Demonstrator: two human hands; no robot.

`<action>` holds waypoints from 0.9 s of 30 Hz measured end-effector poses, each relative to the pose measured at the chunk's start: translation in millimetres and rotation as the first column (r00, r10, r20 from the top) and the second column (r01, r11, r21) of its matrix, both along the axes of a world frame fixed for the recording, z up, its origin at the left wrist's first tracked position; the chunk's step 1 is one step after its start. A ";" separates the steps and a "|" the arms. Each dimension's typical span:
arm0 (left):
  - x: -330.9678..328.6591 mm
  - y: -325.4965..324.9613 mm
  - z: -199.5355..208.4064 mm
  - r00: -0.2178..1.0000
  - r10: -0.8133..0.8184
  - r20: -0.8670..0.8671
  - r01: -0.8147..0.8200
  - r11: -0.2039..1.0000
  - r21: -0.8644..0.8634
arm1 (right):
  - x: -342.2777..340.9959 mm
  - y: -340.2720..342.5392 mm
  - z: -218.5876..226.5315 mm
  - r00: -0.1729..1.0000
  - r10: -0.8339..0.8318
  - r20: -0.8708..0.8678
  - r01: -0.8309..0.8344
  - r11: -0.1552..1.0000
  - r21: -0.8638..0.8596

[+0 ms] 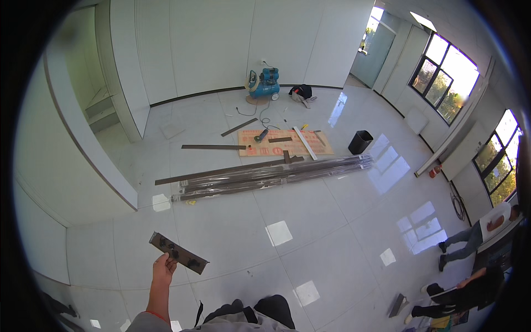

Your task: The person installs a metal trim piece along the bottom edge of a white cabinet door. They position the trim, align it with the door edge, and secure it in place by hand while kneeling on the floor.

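My left hand (163, 268) is raised at the lower left, closed on a short dark brown strip (184, 258). Thumb and fingers pinch the strip's near edge around its middle. Several black lumps sit on the face turned toward me; whether they are glue or clips I cannot tell. The strip is held tilted above the pale tiled floor, its right end lower in the picture. A red band shows on my left wrist. My right hand is outside the picture.
Ahead lie plastic-wrapped dark strips (265, 178) and a printed board (326, 145) bearing an angle grinder (261, 135). Beyond stands a blue air compressor (264, 84), its cable on the floor. A black bin (360, 142) is to the right. Two people (467, 243) stand at far right.
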State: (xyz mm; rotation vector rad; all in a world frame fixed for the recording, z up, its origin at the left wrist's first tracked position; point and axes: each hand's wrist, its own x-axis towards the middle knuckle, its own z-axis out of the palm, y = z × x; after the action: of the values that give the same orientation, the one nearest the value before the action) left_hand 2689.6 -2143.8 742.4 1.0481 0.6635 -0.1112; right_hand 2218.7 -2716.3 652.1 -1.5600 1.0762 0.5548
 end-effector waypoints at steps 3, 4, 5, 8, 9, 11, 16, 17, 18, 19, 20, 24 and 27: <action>108.1 -60.2 22.4 0.998 0.024 0.050 -0.025 0.999 0.022 | 49.2 -40.7 6.1 0.977 0.171 -0.130 -0.183 0.980 -0.080; 140.3 -79.3 14.4 0.999 0.022 0.045 -0.022 1.000 0.015 | 73.2 -64.6 3.8 0.971 0.155 -0.180 -0.168 0.984 -0.062; 175.6 -97.3 2.0 0.998 0.015 0.068 -0.015 1.000 0.004 | 109.3 -94.4 -6.6 0.966 0.148 -0.211 -0.163 0.985 -0.053; 269.5 -170.1 -10.9 0.996 0.076 0.042 -0.076 0.997 0.010 | 234.0 -221.3 -56.4 0.949 0.175 -0.260 -0.206 0.974 -0.097; 302.4 -197.2 -15.8 0.997 0.071 0.021 -0.071 0.997 -0.009 | 271.4 -271.3 -75.5 0.933 0.231 -0.274 -0.289 0.938 -0.190; 363.0 -248.0 -22.2 0.997 0.070 -0.015 -0.071 0.997 -0.023 | 370.3 -375.3 -70.9 0.765 0.642 0.057 -0.482 0.629 -0.609; 459.9 -305.0 -15.1 0.975 0.221 -0.008 -0.221 0.974 -0.042 | 804.1 -465.1 98.3 0.878 0.258 0.403 -0.038 0.877 -0.478; 478.1 -315.4 -26.6 0.971 0.238 -0.023 -0.239 0.970 -0.045 | 851.7 -475.0 110.4 0.843 0.275 0.462 -0.021 0.876 -0.482; 496.7 -327.4 -34.4 0.968 0.246 -0.042 -0.247 0.968 -0.035 | 897.6 -479.7 125.4 0.840 0.284 0.463 -0.028 0.874 -0.485; 521.9 -339.3 -39.3 0.966 0.253 -0.053 -0.254 0.967 -0.030 | 930.7 -483.9 130.5 0.841 0.292 0.455 -0.038 0.871 -0.490; 551.1 -358.5 -48.2 0.964 0.258 -0.067 -0.260 0.965 -0.031 | 960.9 -494.2 132.1 0.844 0.302 0.443 -0.048 0.865 -0.500; 637.8 -426.1 -42.0 0.963 0.265 -0.043 -0.267 0.961 -0.069 | 958.8 -550.8 58.2 0.837 0.525 0.150 -0.364 0.742 -0.563; 706.8 -471.5 -29.3 0.958 0.275 -0.079 -0.280 0.958 -0.062 | 922.4 -610.9 -21.2 0.520 0.852 -0.059 -0.797 0.459 -0.394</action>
State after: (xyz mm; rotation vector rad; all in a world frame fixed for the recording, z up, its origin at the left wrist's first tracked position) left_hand 3396.3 -2615.3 713.1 0.8744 0.8580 0.0723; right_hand 3141.2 -3327.2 630.9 -2.4416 0.1934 0.8968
